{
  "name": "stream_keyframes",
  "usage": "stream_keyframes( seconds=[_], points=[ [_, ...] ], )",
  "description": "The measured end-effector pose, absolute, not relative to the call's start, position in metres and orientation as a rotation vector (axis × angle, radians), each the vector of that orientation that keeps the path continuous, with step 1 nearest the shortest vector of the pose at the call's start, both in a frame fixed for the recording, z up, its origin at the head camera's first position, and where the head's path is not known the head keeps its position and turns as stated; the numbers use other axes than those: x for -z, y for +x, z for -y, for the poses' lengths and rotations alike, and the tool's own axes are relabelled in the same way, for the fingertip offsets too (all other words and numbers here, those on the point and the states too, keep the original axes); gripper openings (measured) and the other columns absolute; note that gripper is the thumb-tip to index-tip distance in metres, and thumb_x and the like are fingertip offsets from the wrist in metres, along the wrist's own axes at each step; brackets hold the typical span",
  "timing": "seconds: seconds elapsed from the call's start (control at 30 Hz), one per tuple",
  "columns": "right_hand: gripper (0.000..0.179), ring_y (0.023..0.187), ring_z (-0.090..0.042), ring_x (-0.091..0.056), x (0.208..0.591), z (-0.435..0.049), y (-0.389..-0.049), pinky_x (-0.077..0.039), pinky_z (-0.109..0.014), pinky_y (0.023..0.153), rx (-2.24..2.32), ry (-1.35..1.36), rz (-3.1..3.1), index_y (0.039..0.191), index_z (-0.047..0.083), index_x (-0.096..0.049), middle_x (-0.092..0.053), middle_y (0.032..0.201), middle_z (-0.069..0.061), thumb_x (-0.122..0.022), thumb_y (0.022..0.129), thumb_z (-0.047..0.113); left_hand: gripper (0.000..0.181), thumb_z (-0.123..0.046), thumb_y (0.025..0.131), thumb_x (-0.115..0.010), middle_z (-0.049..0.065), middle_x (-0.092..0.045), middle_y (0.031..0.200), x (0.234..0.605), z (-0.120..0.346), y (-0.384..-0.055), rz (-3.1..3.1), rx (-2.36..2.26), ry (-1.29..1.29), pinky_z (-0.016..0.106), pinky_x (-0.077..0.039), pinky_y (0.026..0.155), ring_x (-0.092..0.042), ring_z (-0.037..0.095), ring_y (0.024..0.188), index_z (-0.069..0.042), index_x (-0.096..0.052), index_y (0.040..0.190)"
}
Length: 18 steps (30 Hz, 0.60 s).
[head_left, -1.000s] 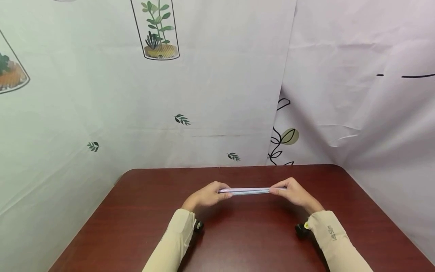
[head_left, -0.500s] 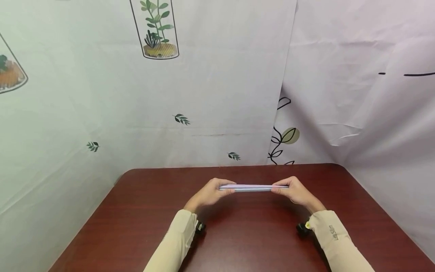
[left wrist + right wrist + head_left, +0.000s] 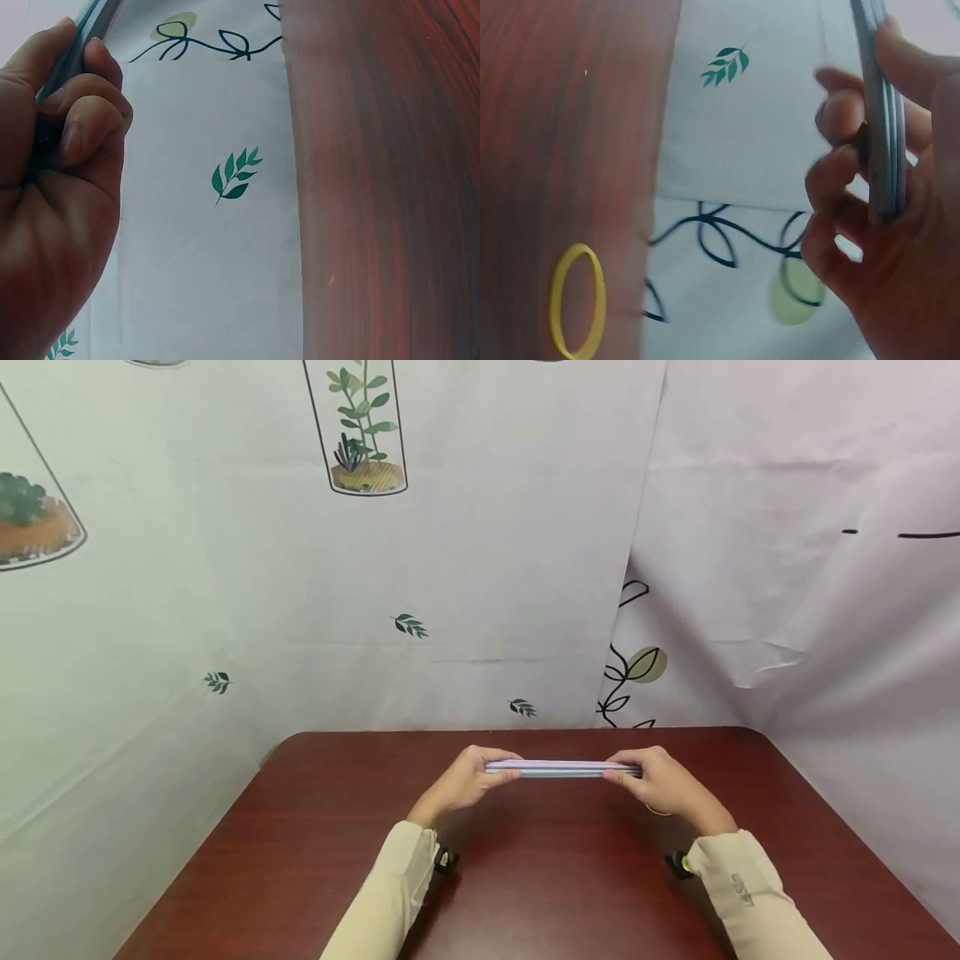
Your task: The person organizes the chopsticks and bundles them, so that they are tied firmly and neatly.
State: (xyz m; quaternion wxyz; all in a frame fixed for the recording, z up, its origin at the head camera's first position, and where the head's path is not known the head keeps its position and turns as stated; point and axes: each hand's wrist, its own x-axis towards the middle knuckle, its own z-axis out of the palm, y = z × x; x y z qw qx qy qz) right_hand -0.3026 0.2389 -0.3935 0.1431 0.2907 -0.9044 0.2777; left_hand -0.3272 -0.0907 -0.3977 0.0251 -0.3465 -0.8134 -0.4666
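Between the two hands, above the table, a thin flat stack with pale lilac and light-blue layered edges is held level. It shows nearly edge-on, so its broad faces are hidden and its kind is unclear. The left hand grips its left end, thumb on the near side. In the left wrist view, curled fingers and thumb close round the dark edge of the stack. The right hand pinches the right end. Several layers of the stack show between thumb and fingers in the right wrist view.
A dark reddish-brown table lies beneath the hands. Behind it hangs a pale cloth printed with plants. Black devices sit at the wrists, one at the left cuff. A yellow loop hangs near the right wrist.
Both hands have raised the stack slightly, and it has gone from tilted to nearly level. The right hand has shifted a little to the right. The head view has moved slightly.
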Motion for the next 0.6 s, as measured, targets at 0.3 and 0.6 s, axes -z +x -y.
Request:
stream_keyframes(
  seconds=[0.3, 0.6],
  points=[
    [0.057, 0.089, -0.038, -0.057, 0.398, -0.205, -0.296, -0.037, -0.057, 0.079, -0.061, 0.638, 2.093, 0.114, 0.0, -0.066, -0.064, 0.098, -0.016, -0.051, 0.092, 0.05, 0.022, -0.012, 0.091, -0.072, 0.007, -0.073, 0.094, 0.393, 0.087, -0.324, 2.402, 1.548, -1.039, 0.022, -0.048, 0.068, -0.057, 0.008, 0.076, -0.001, -0.074, 0.109],
    [0.067, 0.104, -0.043, -0.057, 0.416, -0.179, -0.306, -0.033, -0.061, 0.083, -0.05, 0.52, 1.849, 0.12, -0.008, -0.059, -0.061, 0.113, -0.025, -0.049, 0.093, 0.052, 0.023, -0.004, 0.091, -0.069, 0.013, -0.068, 0.083, 0.373, 0.084, -0.313, 2.421, 1.557, -1.042, 0.02, -0.041, 0.056, -0.05, 0.011, 0.064, 0.009, -0.07, 0.11]
  ],
)
